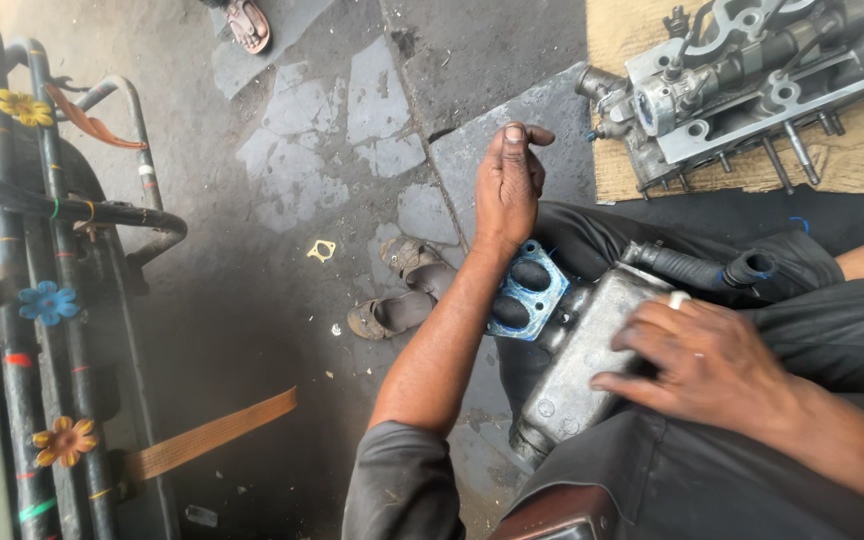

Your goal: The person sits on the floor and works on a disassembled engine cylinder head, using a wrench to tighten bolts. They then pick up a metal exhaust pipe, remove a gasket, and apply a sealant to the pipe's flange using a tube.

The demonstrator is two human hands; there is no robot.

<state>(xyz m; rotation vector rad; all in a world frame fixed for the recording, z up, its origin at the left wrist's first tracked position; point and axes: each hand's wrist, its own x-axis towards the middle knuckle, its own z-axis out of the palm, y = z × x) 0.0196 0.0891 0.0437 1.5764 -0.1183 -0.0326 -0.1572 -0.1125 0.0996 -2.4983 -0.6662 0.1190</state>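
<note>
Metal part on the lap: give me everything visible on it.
The metal part is a dull grey, cast-looking boxy housing, grimy, lying tilted across the person's dark trousers. Its far end carries a flange with a blue gasket around two dark oval ports. A black rubber hose leaves its upper right side. The right hand rests flat on top, fingers spread. The left forearm crosses next to the gasket; the left hand is raised off it.

Cracked grey stone floor (372, 110), cardboard sheet (832, 165), daylight
</note>
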